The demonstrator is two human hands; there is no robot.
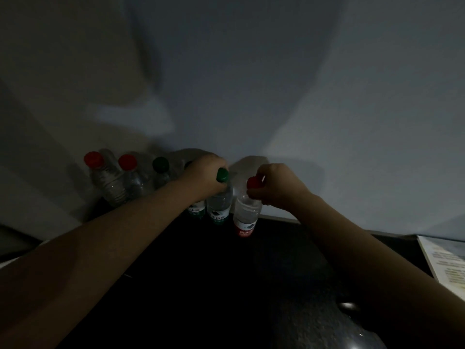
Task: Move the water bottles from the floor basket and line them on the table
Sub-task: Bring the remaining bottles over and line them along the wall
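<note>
Several clear water bottles stand in a row on the dark table (201, 260) against the pale wall. From the left come a red-capped bottle (93, 159), a second red-capped bottle (127, 162) and a green-capped bottle (160, 164). My left hand (205, 176) grips the neck of a green-capped bottle (219, 202) with a green label. A further green-labelled bottle (196, 210) shows just behind my wrist. My right hand (274, 183) pinches the red cap of a red-labelled bottle (246, 215) at the row's right end. The floor basket is out of sight.
The scene is dim. A printed sheet or booklet (445, 260) lies at the table's right edge. A shiny rounded object (348, 307) sits low at the near right. The wall rises directly behind the bottles.
</note>
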